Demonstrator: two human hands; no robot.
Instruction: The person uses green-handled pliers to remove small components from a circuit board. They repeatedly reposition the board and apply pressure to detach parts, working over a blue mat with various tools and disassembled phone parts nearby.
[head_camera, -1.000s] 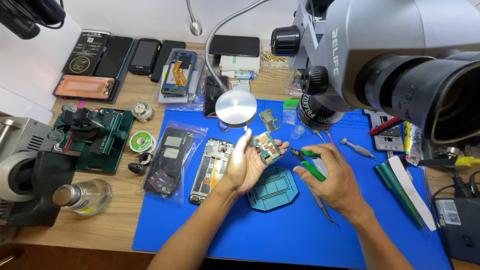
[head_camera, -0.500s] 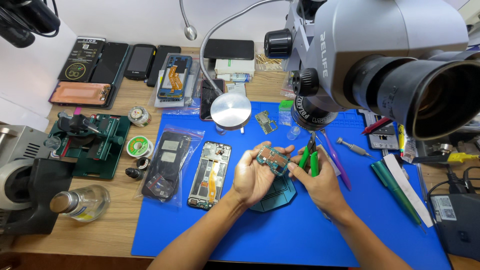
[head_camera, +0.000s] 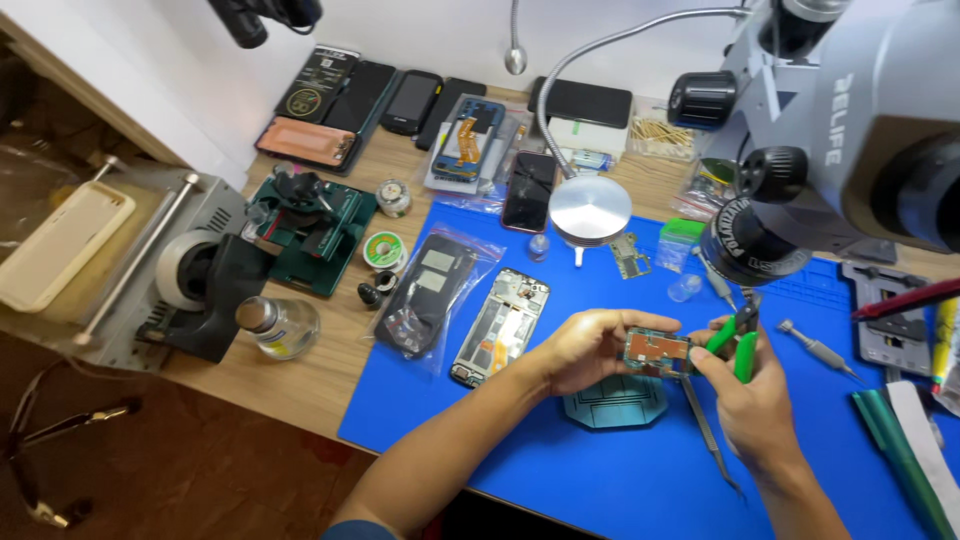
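Left hand (head_camera: 590, 350): pinching circuit board (head_camera: 657, 350) level, steadied for cutting.
Right hand (head_camera: 755, 400): squeezing green-handled pliers (head_camera: 735, 340) at board's near edge.

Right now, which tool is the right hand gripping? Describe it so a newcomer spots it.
On the blue mat, below the microscope, find the two hands meeting over a small circuit board. The right hand holds small pliers, the only tool there with bright green handles.

microscope (head_camera: 840, 130) overhanging hands, bare mat (head_camera: 560, 470) nearside
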